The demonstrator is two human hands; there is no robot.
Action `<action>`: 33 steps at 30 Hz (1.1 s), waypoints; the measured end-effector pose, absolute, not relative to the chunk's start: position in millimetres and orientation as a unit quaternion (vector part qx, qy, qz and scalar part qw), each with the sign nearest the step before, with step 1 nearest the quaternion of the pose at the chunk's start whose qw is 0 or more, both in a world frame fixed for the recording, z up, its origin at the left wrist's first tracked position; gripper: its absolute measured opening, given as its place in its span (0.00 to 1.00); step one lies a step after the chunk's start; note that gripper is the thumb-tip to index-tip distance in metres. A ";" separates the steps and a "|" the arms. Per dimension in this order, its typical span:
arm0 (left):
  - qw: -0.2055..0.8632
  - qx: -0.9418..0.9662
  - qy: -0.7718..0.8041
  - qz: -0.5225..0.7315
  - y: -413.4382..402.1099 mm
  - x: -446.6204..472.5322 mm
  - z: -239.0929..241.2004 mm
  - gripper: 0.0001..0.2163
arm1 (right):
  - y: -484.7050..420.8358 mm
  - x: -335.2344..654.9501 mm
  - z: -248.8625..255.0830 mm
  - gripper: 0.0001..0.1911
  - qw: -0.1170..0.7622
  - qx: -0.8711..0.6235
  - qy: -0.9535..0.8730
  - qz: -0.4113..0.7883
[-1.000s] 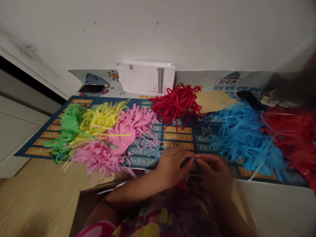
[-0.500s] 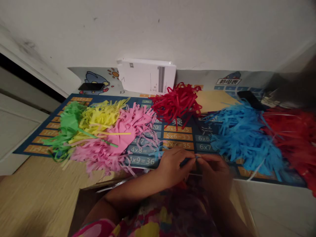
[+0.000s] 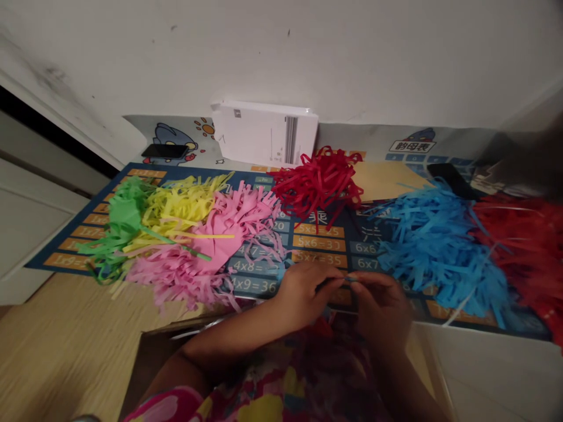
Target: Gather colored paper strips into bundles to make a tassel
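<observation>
The place looks like a room in a home, with wood-grain flooring (image 3: pixel 65 346), a scuffed white wall (image 3: pixel 246 64) and a multiplication chart (image 3: pixel 254 285).

I have a lane over the multiplication chart (image 3: pixel 319 241) at frame centre, between pink fringe (image 3: pixel 220 253) and blue fringe (image 3: pixel 440 246); crimson fringe (image 3: pixel 319 186) blocks it above, left fingers (image 3: pixel 326 274) and right fingers (image 3: pixel 377 280) below.

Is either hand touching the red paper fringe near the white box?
No, the left hand and right hand are close together nearer the person, clearly apart from that red paper fringe.
</observation>
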State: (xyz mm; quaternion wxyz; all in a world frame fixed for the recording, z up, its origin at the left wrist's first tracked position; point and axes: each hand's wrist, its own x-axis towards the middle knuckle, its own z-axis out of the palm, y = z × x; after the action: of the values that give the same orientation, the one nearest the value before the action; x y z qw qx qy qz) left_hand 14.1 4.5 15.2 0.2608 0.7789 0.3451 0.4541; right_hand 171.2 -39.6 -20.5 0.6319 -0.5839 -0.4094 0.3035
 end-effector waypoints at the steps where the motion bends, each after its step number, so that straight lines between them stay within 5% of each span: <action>1: 0.255 0.779 0.342 0.459 4.6 14.1 14.3 0.07 | -39.9 171.1 -20.1 0.09 0.625 -0.585 -0.420 0.301; 17: 0.277 0.797 0.300 0.446 15.7 12.6 14.5 0.07 | -33.1 187.9 -5.3 0.09 0.524 -0.595 -0.433 0.429; 29: 0.312 0.792 0.320 0.417 21.3 4.0 19.2 0.06 | -32.9 188.7 -9.1 0.05 0.538 -0.556 -0.519 0.365; 33: 0.213 0.801 0.296 0.475 18.1 3.4 17.3 0.05 | -36.0 186.8 -3.1 0.06 0.529 -0.572 -0.535 0.328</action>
State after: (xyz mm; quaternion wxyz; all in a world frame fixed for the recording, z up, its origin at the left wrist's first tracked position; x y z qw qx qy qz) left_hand 3.4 18.1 17.3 0.2127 0.8005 0.2964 0.4755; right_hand 186.8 -36.0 -3.1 0.5286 -0.5720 -0.5349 0.3276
